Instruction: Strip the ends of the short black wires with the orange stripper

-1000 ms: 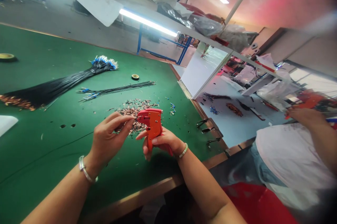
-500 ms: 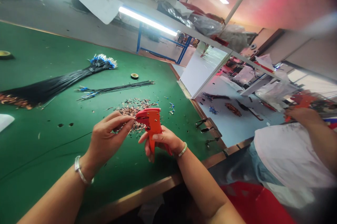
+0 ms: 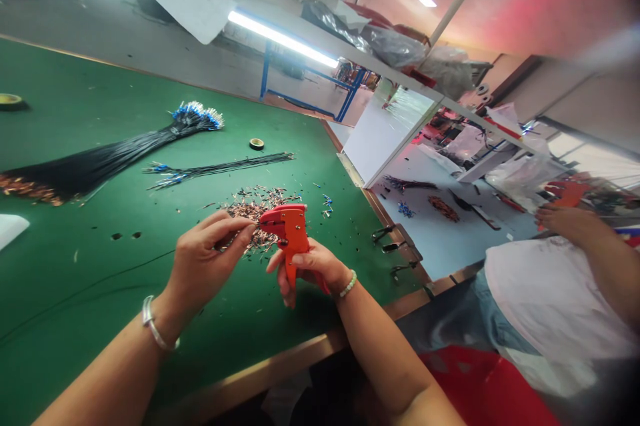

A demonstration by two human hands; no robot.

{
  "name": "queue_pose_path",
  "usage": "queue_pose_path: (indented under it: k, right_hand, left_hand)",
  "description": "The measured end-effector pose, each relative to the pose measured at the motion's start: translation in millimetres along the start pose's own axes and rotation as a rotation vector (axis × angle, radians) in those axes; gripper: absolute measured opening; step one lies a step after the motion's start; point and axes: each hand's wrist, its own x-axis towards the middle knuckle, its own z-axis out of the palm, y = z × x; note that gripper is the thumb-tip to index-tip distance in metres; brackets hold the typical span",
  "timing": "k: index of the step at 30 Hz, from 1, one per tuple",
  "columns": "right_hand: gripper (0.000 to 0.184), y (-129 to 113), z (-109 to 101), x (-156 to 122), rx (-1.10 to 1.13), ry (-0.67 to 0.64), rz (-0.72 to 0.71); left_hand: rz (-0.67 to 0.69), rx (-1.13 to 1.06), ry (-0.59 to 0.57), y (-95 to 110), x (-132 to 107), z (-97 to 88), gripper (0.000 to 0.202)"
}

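My right hand is wrapped round the handles of an orange crimping tool, held upright over the green table. My left hand pinches something thin at the tool's jaw, with a black wire trailing left from the fingers across the mat. Just behind the tool lies a heap of small copper terminals.
A thick bundle of black wires with blue ends lies at the left, a thinner bundle nearer. A small tape roll sits behind. Another person in white works at the right, at a blue table.
Little has changed: my hands stay together at the tool, which has tipped slightly. The other person's hand at the right has shifted a little.
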Motion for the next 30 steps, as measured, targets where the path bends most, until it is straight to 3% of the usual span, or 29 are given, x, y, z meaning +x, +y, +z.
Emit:
queue_pose_path:
  k: [17, 25, 30]
  right_hand:
    - [0.051, 1.8, 0.3, -0.1, -0.033, -0.022, -0.004]
    - [0.043, 3.5, 1.5, 2.6, -0.014, 0.091, -0.071]
    - [0.045, 5.0, -0.4, 4.6, -0.021, 0.127, -0.121]
  left_hand:
    - [0.021, -0.026, -0.008, 2.3, 3.9, -2.4, 0.01]
    - [-0.061, 0.007, -0.064, -1.0, 1.1, 0.0, 0.018]
    - [-0.086, 0.111, -0.019, -7.8, -3.5, 3.0, 0.025]
